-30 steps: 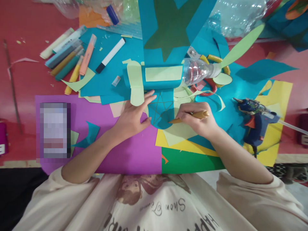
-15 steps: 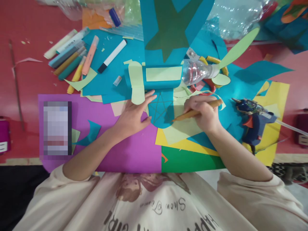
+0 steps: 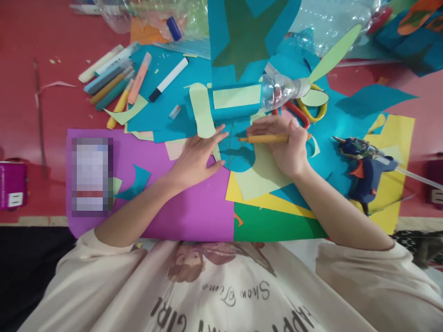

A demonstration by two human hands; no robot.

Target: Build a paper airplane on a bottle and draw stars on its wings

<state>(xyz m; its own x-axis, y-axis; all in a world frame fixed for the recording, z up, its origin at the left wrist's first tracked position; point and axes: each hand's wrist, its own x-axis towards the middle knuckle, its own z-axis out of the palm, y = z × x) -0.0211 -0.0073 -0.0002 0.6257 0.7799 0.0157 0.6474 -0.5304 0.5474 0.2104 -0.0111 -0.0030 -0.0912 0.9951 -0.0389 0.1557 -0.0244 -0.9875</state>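
Observation:
My left hand (image 3: 195, 159) lies flat with fingers spread, pressing down a teal paper piece (image 3: 238, 150) that has a star outline drawn on it. My right hand (image 3: 284, 145) is closed around a tan pencil (image 3: 265, 138), which lies nearly level with its tip pointing left over the top of the teal piece. Just beyond both hands lies a plastic bottle wrapped in teal paper (image 3: 242, 99) with pale green paper wings.
Coloured markers (image 3: 114, 83) lie in a row at the upper left and a black-and-white marker (image 3: 169, 79) beside them. A blue glue gun (image 3: 365, 161) rests at the right. Scissors (image 3: 304, 110) sit behind my right hand. Purple (image 3: 194, 212), green and yellow sheets cover the floor.
My right hand moved up and left with the pencil, whose tip went from the lower right edge of the star piece to its top. My left hand stayed flat on the paper.

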